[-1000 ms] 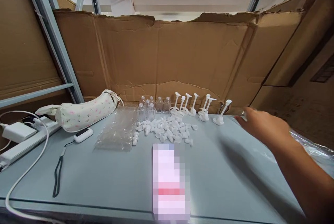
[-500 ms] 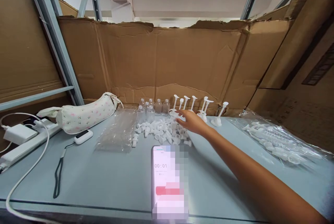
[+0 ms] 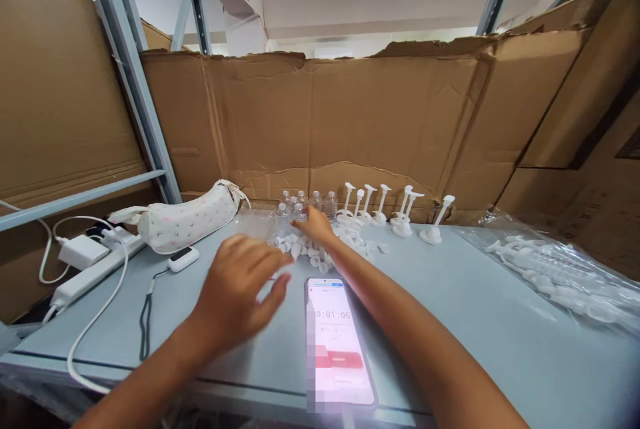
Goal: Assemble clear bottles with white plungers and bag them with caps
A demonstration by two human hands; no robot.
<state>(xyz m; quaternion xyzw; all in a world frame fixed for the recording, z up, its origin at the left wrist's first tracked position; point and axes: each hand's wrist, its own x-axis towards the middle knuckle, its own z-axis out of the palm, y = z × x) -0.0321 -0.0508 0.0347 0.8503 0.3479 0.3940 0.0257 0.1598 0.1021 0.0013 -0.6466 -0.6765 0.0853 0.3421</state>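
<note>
Reading the phone [image 3: 345, 336]: I make out "0:01:06", its lettering elsewhere too small.
My right hand [image 3: 315, 224] is at the clear bottles [image 3: 283, 219]; I cannot tell its grip. My left hand [image 3: 241, 284] hovers nearer me, thumb and fingers parted. Small white parts [image 3: 300, 247] lie before the bottles on the desk [image 3: 475, 316], partly hidden by the right forearm [image 3: 395, 301]; white pumps [image 3: 379, 219] stand rightward.
</note>
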